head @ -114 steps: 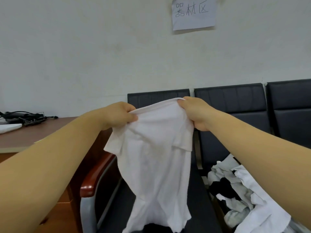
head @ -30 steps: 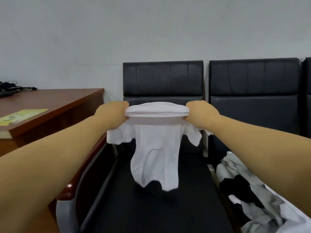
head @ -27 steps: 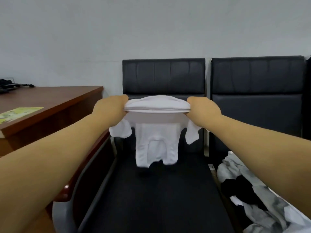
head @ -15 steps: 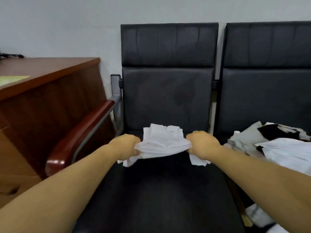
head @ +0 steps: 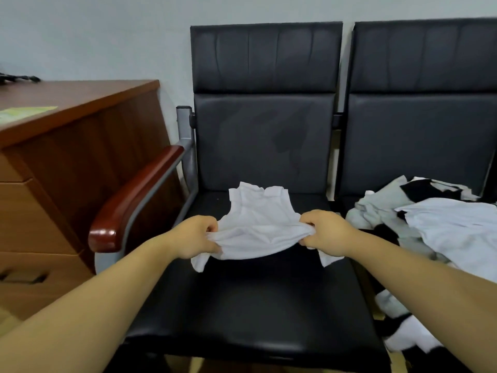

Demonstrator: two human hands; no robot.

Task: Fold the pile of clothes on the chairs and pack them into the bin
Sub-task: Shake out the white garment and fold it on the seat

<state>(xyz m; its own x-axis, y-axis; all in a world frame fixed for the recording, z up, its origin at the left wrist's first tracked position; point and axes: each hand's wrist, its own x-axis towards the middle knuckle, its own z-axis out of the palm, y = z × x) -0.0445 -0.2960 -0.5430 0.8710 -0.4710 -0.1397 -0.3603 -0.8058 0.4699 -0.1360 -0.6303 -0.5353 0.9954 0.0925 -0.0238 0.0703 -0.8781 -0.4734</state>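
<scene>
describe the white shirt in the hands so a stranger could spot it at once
Find the black chair beside the wooden desk. A white shirt lies on its seat, its near edge gripped by the left hand and right hand. Unlike the pile on the next chair, it lies alone.

I'm looking at a brown wooden desk [head: 80,125] standing on the left against the pale wall [head: 94,36]. A yellow-green sheet [head: 24,113] is lying flat on top, black cables [head: 18,78] are trailing at the far edge, and drawers [head: 27,224] are showing on its near side.
</scene>
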